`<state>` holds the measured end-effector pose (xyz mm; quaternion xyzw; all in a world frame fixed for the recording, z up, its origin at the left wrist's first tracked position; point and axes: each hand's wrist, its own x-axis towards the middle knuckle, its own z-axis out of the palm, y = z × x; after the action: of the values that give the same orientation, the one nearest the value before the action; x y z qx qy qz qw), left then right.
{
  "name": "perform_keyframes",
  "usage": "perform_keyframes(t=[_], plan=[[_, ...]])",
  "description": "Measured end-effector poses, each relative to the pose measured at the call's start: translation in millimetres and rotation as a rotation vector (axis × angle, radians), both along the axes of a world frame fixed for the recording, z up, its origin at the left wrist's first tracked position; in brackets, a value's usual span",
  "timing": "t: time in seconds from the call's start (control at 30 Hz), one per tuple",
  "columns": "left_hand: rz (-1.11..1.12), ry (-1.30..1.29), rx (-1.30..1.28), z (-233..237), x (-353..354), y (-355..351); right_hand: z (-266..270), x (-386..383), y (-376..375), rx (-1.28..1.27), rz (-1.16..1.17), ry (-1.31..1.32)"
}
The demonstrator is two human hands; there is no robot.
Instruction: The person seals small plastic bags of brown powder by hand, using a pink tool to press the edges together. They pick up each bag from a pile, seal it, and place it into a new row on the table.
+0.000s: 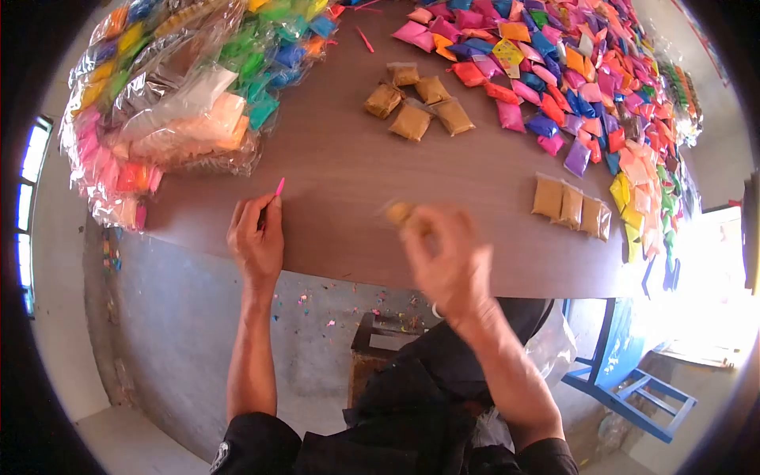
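In the head view, my left hand hovers at the table's near edge, its thumb and fingers pinched on a small slim pink stick that points up. To the right, my right hand is blurred by motion and grips a small brown packet between thumb and fingers. Beyond both hands lies a loose group of several clear packets with brown filling. A row of similar brown packets rests to the right of my right hand.
Large clear bags of colourful packets fill the table's left side. A wide heap of loose coloured packets covers the back right. Another pink stick lies at the back of the brown table. A blue stool stands on the floor at right.
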<state>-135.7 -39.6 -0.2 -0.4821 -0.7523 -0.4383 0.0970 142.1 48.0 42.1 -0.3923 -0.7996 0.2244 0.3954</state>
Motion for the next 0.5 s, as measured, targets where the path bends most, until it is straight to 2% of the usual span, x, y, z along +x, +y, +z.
perform_keyframes(t=[0.07, 0.17, 0.27, 0.33, 0.4, 0.5], plan=[[0.006, 0.01, -0.005, -1.5, 0.1, 0.7, -3.2, 6.9, 28.9, -0.003, -0.177, 0.037], [0.005, 0.002, 0.02, -1.4, 1.0, 1.1, -14.9, -2.8, 44.7, 0.087, -0.133, 0.003], [0.008, 0.019, 0.011, 0.7, -0.3, 1.2, -21.5, -24.2, 13.8, 0.14, 0.061, 0.01], [0.007, -0.002, 0.017, -2.2, -2.7, 0.1, -33.4, -35.1, -30.8, 0.201, 0.268, -0.044], [0.004, -0.015, 0.022, -3.8, -2.4, 1.8, -21.3, -37.4, -77.9, 0.101, 0.56, -0.165], [0.0, -0.016, 0.015, -1.6, -1.8, 1.0, -12.0, -28.8, -99.9, 0.01, 0.601, -0.118]])
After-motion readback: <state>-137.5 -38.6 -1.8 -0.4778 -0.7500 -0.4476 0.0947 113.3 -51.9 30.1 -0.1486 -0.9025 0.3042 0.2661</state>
